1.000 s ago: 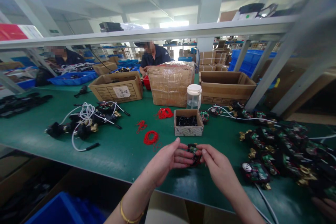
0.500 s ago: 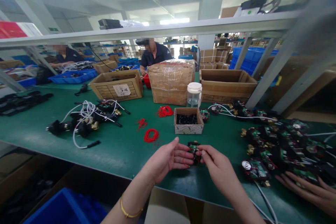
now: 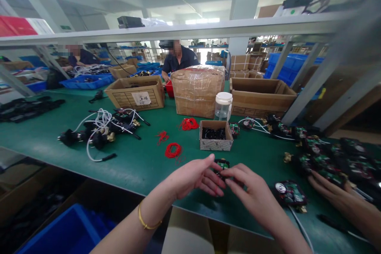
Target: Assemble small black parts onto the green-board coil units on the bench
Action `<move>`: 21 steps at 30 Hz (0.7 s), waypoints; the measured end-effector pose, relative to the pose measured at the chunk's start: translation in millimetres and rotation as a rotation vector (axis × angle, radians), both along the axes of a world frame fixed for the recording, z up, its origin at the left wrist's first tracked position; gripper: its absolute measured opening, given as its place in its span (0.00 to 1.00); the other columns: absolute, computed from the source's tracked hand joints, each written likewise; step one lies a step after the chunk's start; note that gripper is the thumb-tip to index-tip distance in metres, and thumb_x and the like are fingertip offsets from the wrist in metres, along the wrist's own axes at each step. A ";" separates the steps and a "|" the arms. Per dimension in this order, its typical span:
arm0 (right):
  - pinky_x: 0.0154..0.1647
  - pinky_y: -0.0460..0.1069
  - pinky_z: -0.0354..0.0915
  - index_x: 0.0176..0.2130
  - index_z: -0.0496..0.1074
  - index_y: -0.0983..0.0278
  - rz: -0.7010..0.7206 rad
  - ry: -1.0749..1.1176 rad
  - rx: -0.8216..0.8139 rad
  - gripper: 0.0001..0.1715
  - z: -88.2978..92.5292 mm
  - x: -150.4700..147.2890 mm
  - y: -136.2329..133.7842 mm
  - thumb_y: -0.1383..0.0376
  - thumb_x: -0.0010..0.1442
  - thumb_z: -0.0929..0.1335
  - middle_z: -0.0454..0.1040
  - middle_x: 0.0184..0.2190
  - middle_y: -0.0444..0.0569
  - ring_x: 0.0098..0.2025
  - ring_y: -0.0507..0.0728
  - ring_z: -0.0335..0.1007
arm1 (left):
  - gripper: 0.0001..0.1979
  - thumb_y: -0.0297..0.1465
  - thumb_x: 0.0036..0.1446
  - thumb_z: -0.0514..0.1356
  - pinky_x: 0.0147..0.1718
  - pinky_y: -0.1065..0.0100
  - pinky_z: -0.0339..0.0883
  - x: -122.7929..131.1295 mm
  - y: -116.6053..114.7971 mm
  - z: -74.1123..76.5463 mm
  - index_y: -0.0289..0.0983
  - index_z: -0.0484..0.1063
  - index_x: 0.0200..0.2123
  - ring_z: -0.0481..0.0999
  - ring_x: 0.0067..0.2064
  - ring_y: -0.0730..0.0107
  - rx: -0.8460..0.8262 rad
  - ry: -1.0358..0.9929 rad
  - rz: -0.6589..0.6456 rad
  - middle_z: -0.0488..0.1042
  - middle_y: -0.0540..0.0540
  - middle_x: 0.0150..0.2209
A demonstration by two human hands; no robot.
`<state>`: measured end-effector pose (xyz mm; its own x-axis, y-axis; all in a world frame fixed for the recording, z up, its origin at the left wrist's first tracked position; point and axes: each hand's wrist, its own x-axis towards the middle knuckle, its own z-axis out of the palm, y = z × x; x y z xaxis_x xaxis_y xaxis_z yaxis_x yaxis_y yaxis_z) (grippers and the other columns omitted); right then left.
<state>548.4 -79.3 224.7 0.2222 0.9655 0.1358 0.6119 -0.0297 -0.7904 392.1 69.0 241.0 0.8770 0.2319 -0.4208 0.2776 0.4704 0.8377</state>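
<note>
Both my hands meet over the front edge of the green table (image 3: 133,166). My left hand (image 3: 195,176) curls its fingers round a small black part with a green circuit board (image 3: 222,164). My right hand (image 3: 248,190) pinches the same part from the right side. Most of the part is hidden behind my fingers. Just beyond it stands a small open cardboard box (image 3: 215,141) of black pieces, with red rubber bands (image 3: 173,150) lying to its left.
A co-worker's hand (image 3: 330,188) reaches in at the right among several black-and-green assemblies (image 3: 290,194). A white-lidded jar (image 3: 223,106), cardboard boxes (image 3: 197,90) and a wired bundle (image 3: 101,131) stand farther back. A blue bin (image 3: 64,234) sits below the table. Two people sit at the far side.
My hands sank a little toward the table with the part. The co-worker's hand at the right has reached farther in over the assemblies.
</note>
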 end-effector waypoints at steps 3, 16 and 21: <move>0.44 0.50 0.65 0.44 0.78 0.55 0.084 0.055 -0.027 0.11 1.1 -0.5 2.6 0.64 0.69 0.65 0.73 0.41 0.47 0.44 0.56 0.71 | 0.36 0.60 0.62 0.53 0.39 0.59 0.72 0.8 -1.5 2.5 0.31 0.74 0.48 0.82 0.33 0.61 0.030 -0.004 -0.048 0.81 0.38 0.34; 0.36 0.49 0.61 0.32 0.70 0.60 0.036 0.051 0.010 0.10 -29.4 -15.5 -9.5 0.65 0.67 0.65 0.71 0.34 0.45 0.37 0.56 0.67 | 0.30 0.55 0.65 0.51 0.37 0.62 0.70 -9.7 -18.1 -7.8 0.34 0.73 0.48 0.79 0.31 0.65 0.147 0.040 -0.069 0.79 0.42 0.33; 0.35 0.49 0.60 0.34 0.70 0.60 -0.005 0.080 -0.027 0.10 -48.0 -20.9 -22.2 0.64 0.69 0.64 0.69 0.33 0.44 0.35 0.55 0.66 | 0.17 0.35 0.57 0.66 0.43 0.64 0.70 -21.8 -34.9 -23.6 0.36 0.75 0.49 0.79 0.41 0.63 0.392 0.042 -0.003 0.81 0.44 0.40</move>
<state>527.5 -101.5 176.7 0.2364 0.9674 0.0911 0.5469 -0.0550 -0.8354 370.3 34.1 217.4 0.8615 0.3800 -0.3367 0.3166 0.1164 0.9414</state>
